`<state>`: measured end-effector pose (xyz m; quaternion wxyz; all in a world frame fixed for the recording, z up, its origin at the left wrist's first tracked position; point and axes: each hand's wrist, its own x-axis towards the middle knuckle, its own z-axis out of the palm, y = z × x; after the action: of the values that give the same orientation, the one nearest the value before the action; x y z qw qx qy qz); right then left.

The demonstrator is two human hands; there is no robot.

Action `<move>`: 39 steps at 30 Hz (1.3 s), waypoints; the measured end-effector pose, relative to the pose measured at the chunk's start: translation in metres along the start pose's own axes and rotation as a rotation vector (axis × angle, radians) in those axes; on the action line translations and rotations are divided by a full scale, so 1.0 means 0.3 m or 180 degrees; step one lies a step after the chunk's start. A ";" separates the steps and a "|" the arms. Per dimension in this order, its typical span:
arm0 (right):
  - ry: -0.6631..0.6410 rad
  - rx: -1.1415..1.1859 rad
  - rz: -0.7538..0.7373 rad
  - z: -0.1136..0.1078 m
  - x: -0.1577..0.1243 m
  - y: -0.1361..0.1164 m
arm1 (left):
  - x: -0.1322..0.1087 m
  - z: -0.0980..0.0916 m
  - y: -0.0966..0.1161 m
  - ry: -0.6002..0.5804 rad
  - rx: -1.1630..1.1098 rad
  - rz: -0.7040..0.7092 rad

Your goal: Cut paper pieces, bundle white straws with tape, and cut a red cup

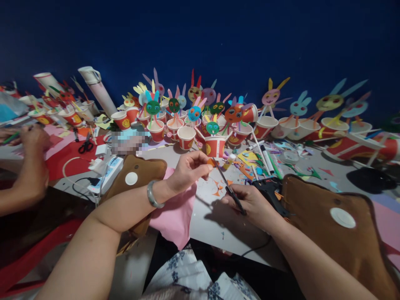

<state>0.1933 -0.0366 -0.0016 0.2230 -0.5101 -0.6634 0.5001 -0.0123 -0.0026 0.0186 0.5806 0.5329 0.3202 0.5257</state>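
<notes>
Between thumb and fingers, my left hand pinches a small piece of orange paper over the table. My right hand is closed round the handles of dark scissors, whose blades point up and left to the orange paper. Whether the blades touch the paper is hard to tell. Right behind stands a red and white paper cup with a yellow paper rabbit face above it. Orange paper scraps lie below my hands. A pink paper sheet spreads under my left wrist.
Several cups with paper rabbit faces line the back by the blue wall. A black glue gun lies beside my right hand. Brown cushions flank both sides. Left are a power strip, black scissors and another person's hand.
</notes>
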 end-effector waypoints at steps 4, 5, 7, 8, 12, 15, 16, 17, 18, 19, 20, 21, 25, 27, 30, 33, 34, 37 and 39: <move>-0.0021 -0.0011 -0.0008 0.001 0.000 -0.003 | 0.003 0.000 -0.001 0.0009 -0.0055 0.0003; -0.0009 -0.0004 -0.0019 0.002 -0.001 -0.004 | 0.003 0.000 -0.001 0.0004 -0.0059 -0.0002; 0.0018 0.0007 -0.0040 0.003 -0.002 -0.008 | 0.004 0.000 0.000 -0.0004 -0.0055 -0.0014; 0.0018 0.0016 -0.0045 0.003 -0.003 -0.010 | 0.004 0.000 0.000 -0.0006 -0.0051 -0.0020; 0.0044 -0.0010 -0.0051 0.004 -0.004 -0.015 | 0.002 -0.001 0.000 0.0020 -0.0070 -0.0013; 0.0106 0.0042 -0.0029 0.002 -0.002 -0.020 | 0.001 -0.001 0.001 0.0012 -0.0071 -0.0030; 0.0129 0.0098 -0.0028 0.001 -0.001 -0.022 | 0.001 -0.001 0.001 -0.0009 -0.0071 -0.0064; 0.0162 0.0156 -0.0040 -0.001 -0.001 -0.025 | 0.002 -0.001 0.002 -0.0039 -0.0073 -0.0116; 0.0206 0.0202 -0.0071 -0.004 -0.001 -0.026 | 0.003 -0.001 0.002 -0.0097 -0.0073 -0.0183; 0.0264 0.0227 -0.0116 -0.006 -0.001 -0.028 | 0.003 -0.001 0.001 -0.0175 -0.0066 -0.0257; 0.0331 0.0232 -0.0166 -0.009 -0.001 -0.028 | 0.004 -0.001 0.000 -0.0264 -0.0049 -0.0328; 0.0401 0.0229 -0.0211 -0.012 -0.001 -0.026 | 0.004 0.000 -0.002 -0.0361 -0.0021 -0.0398; 0.0733 0.0293 -0.0301 -0.017 -0.002 -0.010 | 0.000 0.006 -0.018 -0.0738 0.0178 -0.0705; 0.0839 0.0348 -0.0320 -0.014 -0.001 -0.002 | -0.004 0.009 -0.028 -0.0943 0.0283 -0.0839; 0.0810 0.0407 -0.0344 -0.008 -0.002 0.000 | -0.009 0.014 -0.039 -0.1141 0.0403 -0.0957; 0.0708 0.0543 -0.0319 -0.002 -0.004 -0.009 | -0.012 0.018 -0.045 -0.1233 0.0452 -0.1060; 0.0676 0.0571 -0.0312 0.000 -0.005 -0.012 | -0.012 0.019 -0.045 -0.1258 0.0465 -0.1080; 0.0638 0.0504 -0.0308 0.002 -0.007 -0.017 | -0.013 0.022 -0.039 -0.1263 0.0503 -0.1075; 0.0637 0.0434 -0.0295 0.001 -0.007 -0.018 | -0.013 0.023 -0.030 -0.1227 0.0523 -0.1052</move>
<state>0.1914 -0.0384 0.0034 0.3451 -0.5099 -0.6251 0.4798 -0.0044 -0.0072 0.0108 0.6636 0.6091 0.3279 0.2848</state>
